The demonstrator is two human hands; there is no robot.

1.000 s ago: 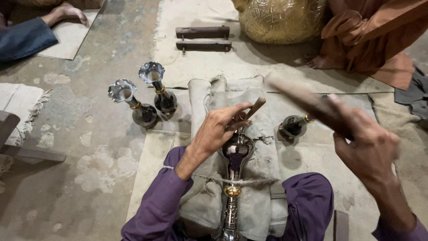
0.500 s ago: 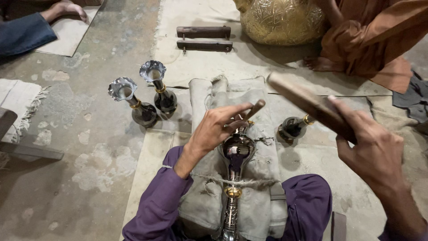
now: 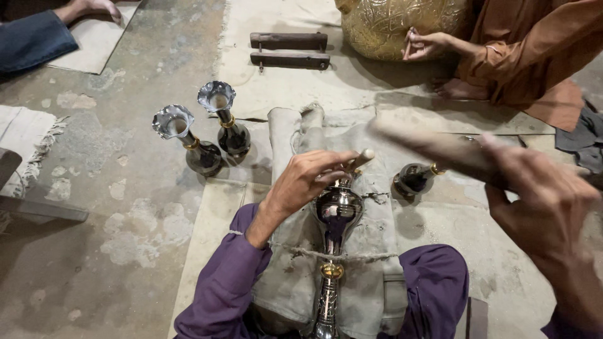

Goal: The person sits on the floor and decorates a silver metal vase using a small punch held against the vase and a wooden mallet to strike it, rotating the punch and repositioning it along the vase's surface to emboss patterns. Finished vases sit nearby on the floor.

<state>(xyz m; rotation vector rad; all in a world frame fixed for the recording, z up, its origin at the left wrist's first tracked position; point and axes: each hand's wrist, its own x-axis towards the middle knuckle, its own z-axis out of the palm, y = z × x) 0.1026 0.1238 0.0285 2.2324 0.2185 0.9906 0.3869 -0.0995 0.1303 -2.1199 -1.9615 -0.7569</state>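
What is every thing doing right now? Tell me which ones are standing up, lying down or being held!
Shiny dark metal vase on the lap: lying flat on grey cloth, tied with string.
Small wooden-handled tool: held by left hand, tip on the vase.
Wooden stick: raised, blurred, gripped by right hand.
Two flared-mouth metal vases: standing upright on floor.
Small dark vase: lying on its side.

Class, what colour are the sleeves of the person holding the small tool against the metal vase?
Purple sleeves, clearest in the head view.
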